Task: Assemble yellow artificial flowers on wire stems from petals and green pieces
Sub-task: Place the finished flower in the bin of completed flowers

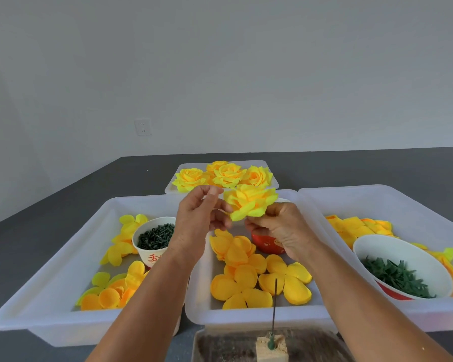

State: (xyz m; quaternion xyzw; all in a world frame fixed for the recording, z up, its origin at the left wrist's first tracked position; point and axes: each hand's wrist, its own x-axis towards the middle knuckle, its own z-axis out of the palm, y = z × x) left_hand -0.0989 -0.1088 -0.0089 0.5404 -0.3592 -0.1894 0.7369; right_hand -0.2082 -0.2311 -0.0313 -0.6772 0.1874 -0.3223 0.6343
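Right hand (277, 226) pinching the underside of a full yellow bloom (250, 202), left hand (202, 215) with fingers curled at its petal edge (actual grip there hard to tell), held above the middle tray (196, 291). Beyond, four finished flowers (222, 175) banked in the far tray. Plenty left: loose petals (246, 280), green pieces (156, 236) in cups, bare wire stem (274, 307) waiting.
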